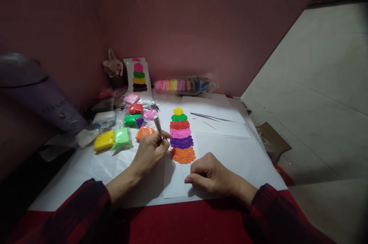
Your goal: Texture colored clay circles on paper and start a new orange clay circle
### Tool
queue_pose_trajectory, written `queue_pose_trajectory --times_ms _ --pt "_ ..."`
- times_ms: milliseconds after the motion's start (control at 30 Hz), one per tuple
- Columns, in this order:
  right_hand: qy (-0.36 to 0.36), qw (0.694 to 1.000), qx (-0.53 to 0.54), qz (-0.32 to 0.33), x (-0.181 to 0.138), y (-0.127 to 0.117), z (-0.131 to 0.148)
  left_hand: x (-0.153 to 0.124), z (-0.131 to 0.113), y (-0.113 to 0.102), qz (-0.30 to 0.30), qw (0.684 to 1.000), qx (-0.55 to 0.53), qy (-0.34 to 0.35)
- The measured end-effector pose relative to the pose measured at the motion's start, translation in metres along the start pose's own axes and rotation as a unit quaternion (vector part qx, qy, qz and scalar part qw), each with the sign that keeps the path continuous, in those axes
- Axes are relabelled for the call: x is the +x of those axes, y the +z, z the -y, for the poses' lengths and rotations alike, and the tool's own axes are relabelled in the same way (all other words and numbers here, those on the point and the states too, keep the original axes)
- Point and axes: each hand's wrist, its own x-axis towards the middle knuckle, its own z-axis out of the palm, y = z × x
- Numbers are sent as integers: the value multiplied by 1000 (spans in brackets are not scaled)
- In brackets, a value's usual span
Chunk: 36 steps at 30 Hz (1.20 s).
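Observation:
My left hand (151, 154) is closed around a white marker pen (158, 128), its upper end pointing up and its lower end close to the left edge of the orange layer. On the paper (172, 188) under my hands is a tiered picture (180, 133) of textured strips, probably modelling clay: yellow on top, then green, red, pink, purple and orange. My right hand (212, 175) rests loosely curled on the sheet's lower right, thumb beside bent fingers, with nothing visible in it. A faint thin curved line (183, 177) runs on the paper below the orange layer.
Bagged clay packs, among them yellow (104, 141), light green (122, 137) and orange (145, 133), lie left. Dark tweezers (209, 116) and a toothpick (209, 125) lie on paper at right. Behind stand a similar picture (139, 77) and a clay bag (182, 85); a lavender bottle (43, 94) is far left.

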Motion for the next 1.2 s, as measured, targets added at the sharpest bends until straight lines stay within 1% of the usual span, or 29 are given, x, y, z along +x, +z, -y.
queue_pose_trajectory --times_ms 167,267,333,433,533,633,800,1000,1200 --pt "1 1000 4 5 0 0 -1 2 2 -4 -34 999 19 34" --pt "4 1000 9 6 1 -1 0 1 4 -4 -52 998 2 39" --pt "8 1000 11 8 1 -1 0 0 5 -2 -46 998 -33 24" --pt "8 1000 11 7 0 -1 1 -1 6 2 -11 995 -103 -6" --pt "3 1000 7 3 0 -1 1 -2 6 7 18 991 -132 -19" --pt "2 1000 1 1 0 0 1 -3 6 9 28 992 -124 -24" --pt "2 1000 -2 2 1 0 1 -2 3 5 27 995 -94 -32" --pt "-2 1000 -3 1 0 0 0 0 3 1 5 1000 -31 -1" --pt "2 1000 2 -1 1 0 -1 2 6 -2 -21 999 -4 24"
